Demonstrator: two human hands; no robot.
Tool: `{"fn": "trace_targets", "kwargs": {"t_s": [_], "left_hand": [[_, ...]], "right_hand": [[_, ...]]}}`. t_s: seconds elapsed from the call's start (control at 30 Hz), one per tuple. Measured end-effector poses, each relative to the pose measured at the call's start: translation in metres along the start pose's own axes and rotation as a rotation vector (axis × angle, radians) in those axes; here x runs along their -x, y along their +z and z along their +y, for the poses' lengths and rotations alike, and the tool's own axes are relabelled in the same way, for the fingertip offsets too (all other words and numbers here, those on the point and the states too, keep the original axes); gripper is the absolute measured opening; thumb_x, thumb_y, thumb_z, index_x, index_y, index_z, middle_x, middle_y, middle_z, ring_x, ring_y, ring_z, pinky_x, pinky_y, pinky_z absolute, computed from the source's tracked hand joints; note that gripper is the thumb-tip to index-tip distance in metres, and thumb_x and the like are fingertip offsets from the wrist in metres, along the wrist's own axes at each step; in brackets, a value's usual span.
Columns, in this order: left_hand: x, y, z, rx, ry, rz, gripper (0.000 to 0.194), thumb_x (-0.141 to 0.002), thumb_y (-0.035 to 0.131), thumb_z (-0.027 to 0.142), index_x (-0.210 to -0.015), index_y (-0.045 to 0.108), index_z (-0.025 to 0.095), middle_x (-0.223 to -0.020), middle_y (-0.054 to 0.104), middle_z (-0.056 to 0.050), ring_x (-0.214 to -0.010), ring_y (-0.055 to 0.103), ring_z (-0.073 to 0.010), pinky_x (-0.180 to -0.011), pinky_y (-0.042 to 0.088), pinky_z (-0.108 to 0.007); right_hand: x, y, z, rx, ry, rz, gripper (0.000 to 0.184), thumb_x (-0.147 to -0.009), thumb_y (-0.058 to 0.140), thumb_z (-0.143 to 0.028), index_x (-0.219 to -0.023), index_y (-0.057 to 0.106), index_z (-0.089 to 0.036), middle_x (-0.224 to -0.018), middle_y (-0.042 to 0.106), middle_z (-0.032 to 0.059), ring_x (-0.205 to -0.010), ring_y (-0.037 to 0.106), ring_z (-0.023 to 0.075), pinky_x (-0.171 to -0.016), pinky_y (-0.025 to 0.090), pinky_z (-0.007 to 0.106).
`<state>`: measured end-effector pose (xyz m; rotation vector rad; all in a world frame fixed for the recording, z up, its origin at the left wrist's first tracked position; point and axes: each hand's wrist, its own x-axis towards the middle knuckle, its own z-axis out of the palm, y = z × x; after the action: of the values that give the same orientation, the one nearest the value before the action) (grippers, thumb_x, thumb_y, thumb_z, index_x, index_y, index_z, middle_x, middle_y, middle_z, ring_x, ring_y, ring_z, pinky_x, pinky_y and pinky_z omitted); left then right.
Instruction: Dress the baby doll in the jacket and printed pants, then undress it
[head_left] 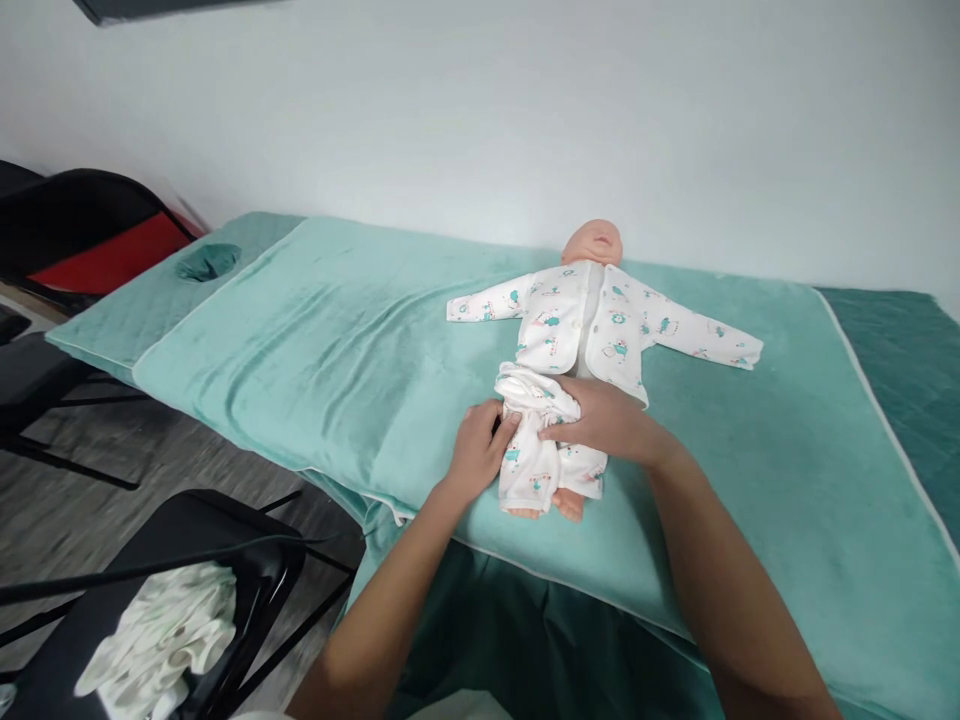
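Note:
A baby doll lies on its back, its head toward the wall and its feet toward me. It wears a white patterned jacket with the front parted and both sleeves spread out. White patterned baby pants cover its legs, bunched at the top near the hips, with the feet showing below the cuffs. My left hand grips the pants at their left edge, thumb on top. My right hand grips the bunched waist from the other side. Some fingertips are hidden in the cloth.
The doll lies on a massage bed with a green cover, which has a face hole at the far left. A black folding chair below left bears crumpled pale cloth. More chairs stand farther left. A white wall runs behind.

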<state>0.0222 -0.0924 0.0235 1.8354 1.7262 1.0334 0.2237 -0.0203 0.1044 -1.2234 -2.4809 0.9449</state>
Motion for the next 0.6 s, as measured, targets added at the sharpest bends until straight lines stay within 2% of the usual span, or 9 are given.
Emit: {"fn": "trace_targets", "kwargs": {"t_s": [0.17,0.33,0.4,0.53,0.6], "left_hand": [[-0.013,0.004,-0.006,-0.121,0.048,0.043,0.040,-0.104,0.030,0.047,-0.086,0.054,0.022,-0.083,0.065,-0.006,-0.077,0.058,-0.0205,-0.073,0.043,-0.034],[-0.030,0.006,-0.011,-0.133,0.017,0.121,0.033,-0.102,0.039,0.044,-0.079,0.050,0.022,-0.076,0.058,-0.002,-0.071,0.054,-0.0176,-0.067,0.040,-0.030],[-0.032,0.005,-0.011,-0.033,0.031,0.170,0.032,-0.100,0.043,0.043,-0.077,0.050,0.022,-0.076,0.057,-0.001,-0.071,0.053,-0.0162,-0.069,0.041,-0.030],[-0.040,-0.002,-0.007,0.330,-0.015,0.344,0.030,-0.100,0.044,0.043,-0.083,0.054,0.021,-0.084,0.060,-0.002,-0.082,0.058,-0.0149,-0.080,0.048,-0.029],[-0.051,-0.004,-0.005,0.503,-0.060,0.338,0.028,-0.099,0.046,0.043,-0.087,0.058,0.020,-0.091,0.064,-0.004,-0.087,0.060,-0.0151,-0.084,0.050,-0.029]], "right_hand": [[0.001,-0.002,-0.001,0.031,-0.027,-0.031,0.038,-0.083,0.069,-0.040,-0.118,0.069,-0.026,-0.118,0.074,0.0035,-0.102,0.067,0.0261,-0.081,0.046,0.032],[0.000,0.001,0.002,-0.026,-0.027,0.048,0.034,-0.085,0.065,-0.033,-0.117,0.070,-0.024,-0.116,0.074,0.0037,-0.100,0.067,0.0244,-0.082,0.046,0.031],[0.000,0.002,0.002,-0.034,-0.017,0.071,0.035,-0.085,0.064,-0.032,-0.118,0.069,-0.023,-0.116,0.074,0.0044,-0.101,0.067,0.0245,-0.083,0.046,0.032],[0.002,0.000,-0.001,-0.077,-0.009,0.059,0.040,-0.087,0.065,-0.039,-0.125,0.066,-0.025,-0.122,0.072,0.0045,-0.107,0.065,0.0268,-0.086,0.047,0.035],[0.006,-0.002,0.001,-0.153,-0.040,0.035,0.042,-0.087,0.066,-0.043,-0.125,0.066,-0.025,-0.120,0.072,0.0039,-0.106,0.065,0.0263,-0.087,0.047,0.035]]}}
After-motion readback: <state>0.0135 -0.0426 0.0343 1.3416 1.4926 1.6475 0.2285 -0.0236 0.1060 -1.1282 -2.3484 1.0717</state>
